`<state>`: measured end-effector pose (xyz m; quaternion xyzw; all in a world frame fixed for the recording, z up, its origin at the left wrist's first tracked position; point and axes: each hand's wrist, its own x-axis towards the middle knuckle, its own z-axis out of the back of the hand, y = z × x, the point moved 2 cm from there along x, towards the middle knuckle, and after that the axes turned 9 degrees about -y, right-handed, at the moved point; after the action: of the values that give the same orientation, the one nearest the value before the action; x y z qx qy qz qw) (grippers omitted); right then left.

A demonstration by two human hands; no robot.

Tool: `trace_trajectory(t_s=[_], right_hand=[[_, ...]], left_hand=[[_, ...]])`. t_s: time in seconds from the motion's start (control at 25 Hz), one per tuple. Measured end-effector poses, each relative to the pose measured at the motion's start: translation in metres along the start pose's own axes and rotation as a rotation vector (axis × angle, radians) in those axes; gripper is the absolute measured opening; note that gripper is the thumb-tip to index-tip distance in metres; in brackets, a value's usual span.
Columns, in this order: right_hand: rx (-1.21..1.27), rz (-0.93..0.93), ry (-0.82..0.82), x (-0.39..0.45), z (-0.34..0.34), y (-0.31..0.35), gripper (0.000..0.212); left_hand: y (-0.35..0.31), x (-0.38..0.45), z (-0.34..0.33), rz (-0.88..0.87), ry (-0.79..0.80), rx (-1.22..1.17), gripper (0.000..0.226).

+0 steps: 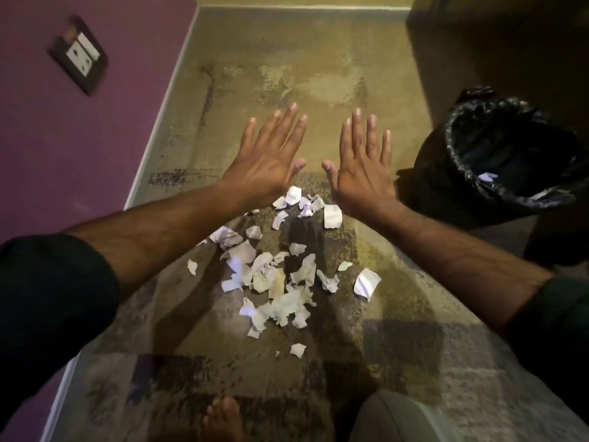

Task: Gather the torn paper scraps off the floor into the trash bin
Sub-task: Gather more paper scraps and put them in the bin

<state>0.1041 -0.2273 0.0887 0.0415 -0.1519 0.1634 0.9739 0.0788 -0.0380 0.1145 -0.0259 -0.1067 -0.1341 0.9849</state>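
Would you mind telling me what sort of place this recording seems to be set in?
Probably a room in a home, near a corner. A purple wall carries a socket plate, the worn floor is strewn with scraps, and a bin lined with a black bag stands on it.

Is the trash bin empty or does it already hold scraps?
Not empty: the trash bin has a few white paper scraps inside its black liner.

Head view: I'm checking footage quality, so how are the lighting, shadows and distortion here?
Head view: dim, warm light; the hands cast dark shadows over the paper scraps; the trash bin interior is nearly black; wide-angle bending curves the wall edge and forearms; fine detail is soft throughout.
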Motion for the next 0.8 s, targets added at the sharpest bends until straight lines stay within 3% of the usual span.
trace_trajectory(t_s=[0.2,0.4,0.8], right_hand=[[0.133,0.031,0.12,-0.038,-0.017,-0.007,0.078],[0.152,-0.016,0.132,-0.055,-0.018,-0.02,0.076],[0.134,-0.118,0.272,-0.113,-0.057,0.008,0.076]], left_hand=[[-0.039,-0.036,-0.009,0.199,0.155,-0.023,0.067],[-0.058,-0.055,-0.013,0.099,0.218,0.038,0.068],[-0.036,-0.113,-0.071,0.215,0.292,-0.075,0.07]])
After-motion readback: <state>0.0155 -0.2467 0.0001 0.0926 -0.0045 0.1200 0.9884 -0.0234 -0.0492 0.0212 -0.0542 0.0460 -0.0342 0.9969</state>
